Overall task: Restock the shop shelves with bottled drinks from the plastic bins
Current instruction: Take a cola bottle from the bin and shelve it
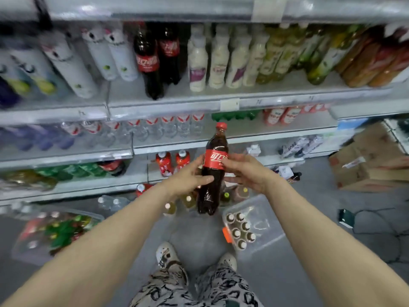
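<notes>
Fingers (207, 179): mine hold the cola bottle (215, 171) from both sides. My left hand (188, 178) wraps its waist with the thumb across the front. My right hand (250, 171) grips at the edge of the red label.
Cola bottle: upright in mid-air at frame centre, cap up, above the floor and in front of the lower shelves, not yet on any shelf.
Slip risk: I hold it at mid-body and the heavy base hangs free. If one hand lets go early, I judge it could tilt and drop.
Floor bottles (170, 207): several stand right below the held one, so a fall would likely knock them over.
Bins: the clear bin (267, 220) at lower right holds capped bottles and lies just beside my shoes (169, 258). Another bin (21, 251) lies at lower left. A careless step forward could catch either.
Target shelf: two shelved colas (147, 60) stand at upper centre on the shelf (168, 103), with pale bottles (198, 63) near on their right. Pushing mine in carelessly could topple a neighbour.
Hidden: my fingertips behind the bottle, some floor bottles under my hands, and how deep the space behind the shelved colas runs.
Hard to make out: the whole frame is smeared, worst at the left and top. Price tags, small labels and the left bin's contents cannot be read.
</notes>
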{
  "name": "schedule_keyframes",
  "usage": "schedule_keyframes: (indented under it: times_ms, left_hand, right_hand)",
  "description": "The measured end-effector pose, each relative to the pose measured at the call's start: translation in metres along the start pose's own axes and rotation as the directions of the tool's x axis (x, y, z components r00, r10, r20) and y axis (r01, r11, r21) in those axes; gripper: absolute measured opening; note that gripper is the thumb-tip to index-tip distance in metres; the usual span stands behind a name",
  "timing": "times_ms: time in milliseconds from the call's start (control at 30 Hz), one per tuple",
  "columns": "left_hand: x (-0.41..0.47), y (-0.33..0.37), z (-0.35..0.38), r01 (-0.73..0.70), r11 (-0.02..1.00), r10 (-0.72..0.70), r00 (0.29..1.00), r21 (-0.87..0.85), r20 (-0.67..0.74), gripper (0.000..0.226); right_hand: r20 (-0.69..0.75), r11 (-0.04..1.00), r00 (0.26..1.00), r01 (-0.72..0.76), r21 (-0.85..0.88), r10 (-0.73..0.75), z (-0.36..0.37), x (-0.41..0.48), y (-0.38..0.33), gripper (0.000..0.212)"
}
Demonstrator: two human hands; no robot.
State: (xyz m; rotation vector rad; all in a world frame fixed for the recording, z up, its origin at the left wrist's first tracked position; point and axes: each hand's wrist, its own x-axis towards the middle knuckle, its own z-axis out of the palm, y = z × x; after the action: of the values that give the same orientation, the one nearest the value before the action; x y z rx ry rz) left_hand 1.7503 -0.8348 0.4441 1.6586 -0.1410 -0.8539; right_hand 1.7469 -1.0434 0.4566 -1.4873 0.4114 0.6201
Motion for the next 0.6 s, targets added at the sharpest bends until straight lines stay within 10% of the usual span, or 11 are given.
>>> schedule_keyframes:
  times_ms: [600]
  left_hand:
    - [-0.006, 0.044, -0.096, -0.134, 0.988, 0.145, 0.973, 0.070, -0.178, 0.078]
  right_hand:
    - [-0.012, 0.952, 0.963, 0.264, -0.156, -0.269, 0.085, 0.045, -0.093, 0.059]
